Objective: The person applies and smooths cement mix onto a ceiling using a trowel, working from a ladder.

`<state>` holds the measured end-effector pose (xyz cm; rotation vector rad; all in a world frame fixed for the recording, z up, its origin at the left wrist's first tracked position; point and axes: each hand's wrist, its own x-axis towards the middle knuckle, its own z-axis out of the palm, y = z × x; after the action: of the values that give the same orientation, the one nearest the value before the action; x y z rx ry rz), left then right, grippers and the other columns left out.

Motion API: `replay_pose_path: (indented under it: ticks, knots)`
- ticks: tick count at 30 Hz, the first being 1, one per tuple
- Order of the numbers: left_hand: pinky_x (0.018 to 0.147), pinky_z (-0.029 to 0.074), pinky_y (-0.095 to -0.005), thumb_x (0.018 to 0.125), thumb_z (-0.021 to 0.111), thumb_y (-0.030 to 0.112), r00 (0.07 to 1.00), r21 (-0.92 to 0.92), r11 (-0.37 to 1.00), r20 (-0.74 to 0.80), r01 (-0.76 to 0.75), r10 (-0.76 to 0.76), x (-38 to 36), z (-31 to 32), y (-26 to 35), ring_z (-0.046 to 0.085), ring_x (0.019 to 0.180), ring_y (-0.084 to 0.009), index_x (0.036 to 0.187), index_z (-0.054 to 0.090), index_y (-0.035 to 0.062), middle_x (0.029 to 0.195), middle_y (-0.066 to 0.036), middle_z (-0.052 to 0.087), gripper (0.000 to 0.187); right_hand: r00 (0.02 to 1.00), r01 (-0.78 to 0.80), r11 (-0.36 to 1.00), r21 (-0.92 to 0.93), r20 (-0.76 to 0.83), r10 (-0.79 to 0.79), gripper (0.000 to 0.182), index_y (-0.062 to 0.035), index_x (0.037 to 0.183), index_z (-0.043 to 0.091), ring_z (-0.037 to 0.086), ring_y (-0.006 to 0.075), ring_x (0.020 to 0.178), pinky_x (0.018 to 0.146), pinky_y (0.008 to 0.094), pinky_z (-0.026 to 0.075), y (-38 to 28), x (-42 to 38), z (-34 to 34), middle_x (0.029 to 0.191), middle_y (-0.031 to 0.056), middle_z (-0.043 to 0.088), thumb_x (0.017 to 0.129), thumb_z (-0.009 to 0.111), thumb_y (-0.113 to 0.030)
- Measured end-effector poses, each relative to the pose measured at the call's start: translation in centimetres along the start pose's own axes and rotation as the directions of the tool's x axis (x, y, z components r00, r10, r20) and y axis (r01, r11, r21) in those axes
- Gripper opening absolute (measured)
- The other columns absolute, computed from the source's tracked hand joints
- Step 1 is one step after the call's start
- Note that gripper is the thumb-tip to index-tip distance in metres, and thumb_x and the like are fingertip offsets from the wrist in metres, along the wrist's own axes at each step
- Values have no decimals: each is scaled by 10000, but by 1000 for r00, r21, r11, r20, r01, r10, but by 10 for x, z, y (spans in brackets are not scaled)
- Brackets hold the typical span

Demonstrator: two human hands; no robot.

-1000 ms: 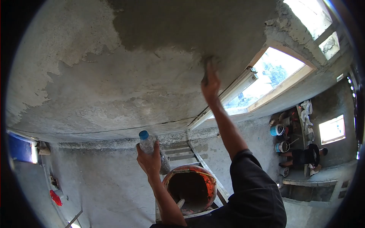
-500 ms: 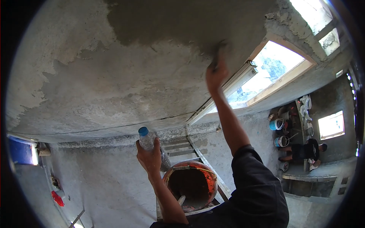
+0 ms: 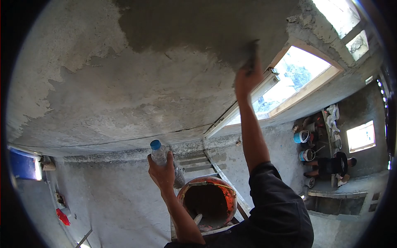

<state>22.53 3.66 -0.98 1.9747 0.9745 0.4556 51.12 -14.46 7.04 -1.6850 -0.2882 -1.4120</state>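
My left hand point(image 3: 162, 171) is wrapped round a clear plastic bottle point(image 3: 159, 155) with a blue cap, held upright above the bucket. Raised to the wall, my right hand point(image 3: 249, 81) grips a dark flat hand tool point(image 3: 251, 60); it is blurred and partly hidden by the fingers, so its exact kind does not show. The tool is at the lower edge of a dark, wet-looking plaster patch point(image 3: 186, 29), left of the window. Below my hands stands an orange-rimmed bucket point(image 3: 232, 200) with dark contents and a pale handle-like thing inside.
A ladder-like frame point(image 3: 215, 165) lies beneath the bucket. The window point(image 3: 297, 70) has a wooden frame, with a long pale bar along its left side. Far right, a person point(image 3: 331, 165) in dark clothes is near several buckets point(image 3: 302, 136). Something red point(image 3: 63, 216) lies lower left.
My right hand and the dark tool have moved a little to the right along the wall, toward the window. My left hand and the bottle have barely moved.
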Motion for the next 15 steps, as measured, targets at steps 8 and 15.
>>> replay_pose_path:
  ticks: [8, 15]
  knots:
    - [774, 486, -431, 751, 739, 347, 997, -5, 998, 45, 59, -59, 2, -3, 4, 641, 909, -379, 1130, 531, -69, 981, -233, 648, 600, 867, -29, 991, 131, 496, -40, 480, 28, 1226, 549, 548, 308, 1158, 965, 339, 457, -23, -97, -15, 1211, 219, 576, 773, 461, 160]
    - [771, 487, -425, 751, 740, 331, 998, 14, 998, 40, 54, -54, 0, -3, 2, 645, 899, -368, 1127, 535, -63, 969, -222, 653, 582, 999, -6, 1000, -18, 47, 6, 352, 48, 1220, 553, 585, 299, 1112, 943, 361, 463, -2, -8, 0, 1217, 199, 585, 906, 402, 1]
